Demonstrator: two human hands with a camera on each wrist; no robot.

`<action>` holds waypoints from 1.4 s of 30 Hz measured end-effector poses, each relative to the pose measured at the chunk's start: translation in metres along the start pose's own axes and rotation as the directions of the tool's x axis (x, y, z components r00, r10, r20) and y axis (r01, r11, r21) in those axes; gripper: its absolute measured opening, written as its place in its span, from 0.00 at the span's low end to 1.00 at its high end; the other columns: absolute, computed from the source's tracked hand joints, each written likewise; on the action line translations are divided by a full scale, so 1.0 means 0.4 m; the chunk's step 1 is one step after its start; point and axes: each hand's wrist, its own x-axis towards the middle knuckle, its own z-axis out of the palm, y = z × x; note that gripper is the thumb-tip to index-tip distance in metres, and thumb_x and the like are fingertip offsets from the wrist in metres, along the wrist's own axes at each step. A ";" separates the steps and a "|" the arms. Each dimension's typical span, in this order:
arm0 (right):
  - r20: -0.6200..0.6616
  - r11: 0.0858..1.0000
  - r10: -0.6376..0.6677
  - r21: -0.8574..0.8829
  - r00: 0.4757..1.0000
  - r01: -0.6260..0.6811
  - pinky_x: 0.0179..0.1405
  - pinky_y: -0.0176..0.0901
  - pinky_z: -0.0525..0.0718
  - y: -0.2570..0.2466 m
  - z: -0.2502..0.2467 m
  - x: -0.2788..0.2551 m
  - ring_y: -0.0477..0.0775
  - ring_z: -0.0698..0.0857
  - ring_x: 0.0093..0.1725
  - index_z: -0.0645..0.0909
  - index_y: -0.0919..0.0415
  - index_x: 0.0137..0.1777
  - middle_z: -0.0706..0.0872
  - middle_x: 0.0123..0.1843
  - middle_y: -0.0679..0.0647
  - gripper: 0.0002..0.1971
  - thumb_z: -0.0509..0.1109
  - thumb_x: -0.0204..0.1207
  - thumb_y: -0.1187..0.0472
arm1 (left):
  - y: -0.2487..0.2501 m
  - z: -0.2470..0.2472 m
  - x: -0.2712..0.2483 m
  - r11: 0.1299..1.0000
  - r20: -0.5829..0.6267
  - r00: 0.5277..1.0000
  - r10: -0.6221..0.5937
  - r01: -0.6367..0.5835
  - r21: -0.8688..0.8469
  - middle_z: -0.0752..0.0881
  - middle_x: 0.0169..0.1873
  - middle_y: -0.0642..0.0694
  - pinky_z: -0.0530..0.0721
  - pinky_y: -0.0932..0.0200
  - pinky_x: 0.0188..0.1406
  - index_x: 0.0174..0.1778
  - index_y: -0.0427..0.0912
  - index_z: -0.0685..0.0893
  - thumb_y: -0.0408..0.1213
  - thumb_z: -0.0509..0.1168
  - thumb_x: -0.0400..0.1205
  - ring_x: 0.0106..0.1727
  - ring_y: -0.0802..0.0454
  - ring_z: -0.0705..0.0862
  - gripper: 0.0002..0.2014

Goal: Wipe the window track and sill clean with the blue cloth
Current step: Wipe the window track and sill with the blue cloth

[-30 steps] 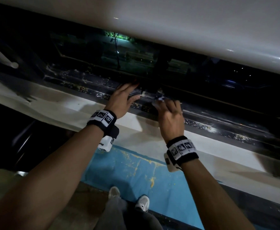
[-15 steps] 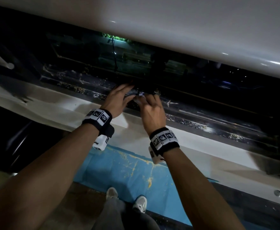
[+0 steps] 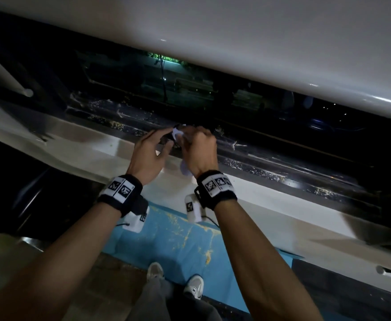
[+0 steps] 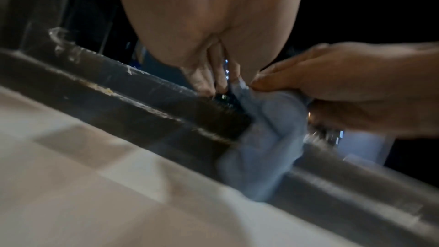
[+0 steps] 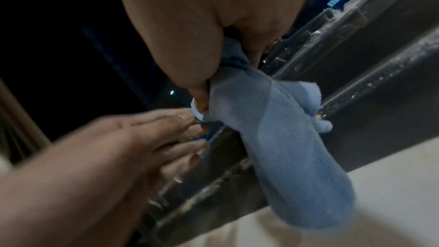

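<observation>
From the head view, my right hand (image 3: 199, 151) is bunched round the blue cloth (image 3: 185, 169), a tail of it hanging out below my palm toward the white sill (image 3: 271, 205). My left hand (image 3: 148, 154) sits just beside it at nine o'clock, fingers stretched toward the cloth's top end over the dark window track (image 3: 282, 163). Grit (image 3: 236, 163) speckles the track out toward three o'clock, so I judge most of that stretch is unwiped.

In the left wrist view, my left hand (image 4: 209, 31) reaches down with fingers fairly straight, its fingertips (image 4: 204, 84) on the track rail (image 4: 133, 100) next to the cloth (image 4: 268, 138); its grip holds nothing that I can see. The right hand (image 4: 351, 89) enters from three o'clock and pinches the cloth's upper edge, the rest draped across the rail.

In the right wrist view, my right hand (image 5: 202, 31) has its grip closed on the cloth (image 5: 285, 147), thumb clamping the bundle so that a long fold lies across the rail. The left hand (image 5: 123, 147) comes in from eight o'clock, fingers extended to the cloth's corner, probably to steady or refold it.
</observation>
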 end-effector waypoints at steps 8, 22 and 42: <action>0.113 0.845 0.154 0.499 0.982 -0.190 0.47 0.42 0.88 -0.034 -0.103 -0.061 0.48 0.92 0.41 0.78 0.55 0.63 0.93 0.48 0.49 0.04 0.64 0.93 0.58 | 0.087 0.020 -0.006 0.933 -0.006 0.992 -0.122 0.113 -0.342 0.79 0.73 0.54 0.76 0.71 0.71 0.82 0.45 0.71 0.40 0.63 0.92 0.70 0.67 0.78 0.21; 0.024 0.990 0.018 -0.138 1.000 -0.014 0.46 0.65 0.92 0.202 -0.082 0.041 0.78 0.92 0.50 0.83 0.55 0.80 0.93 0.57 0.71 0.19 0.68 0.91 0.54 | 0.060 0.190 0.127 0.980 -0.083 0.993 0.079 -0.062 0.189 0.85 0.57 0.36 0.80 0.42 0.61 0.56 0.35 0.91 0.35 0.70 0.84 0.61 0.33 0.78 0.10; -0.037 0.973 -0.037 -0.231 0.999 0.028 0.51 0.65 0.89 0.228 -0.019 0.038 0.78 0.87 0.58 0.81 0.62 0.76 0.86 0.66 0.72 0.19 0.72 0.87 0.61 | 0.086 0.130 0.133 0.923 -0.149 0.960 0.238 -0.176 0.343 0.90 0.48 0.36 0.86 0.46 0.53 0.55 0.42 0.95 0.27 0.75 0.78 0.50 0.32 0.85 0.11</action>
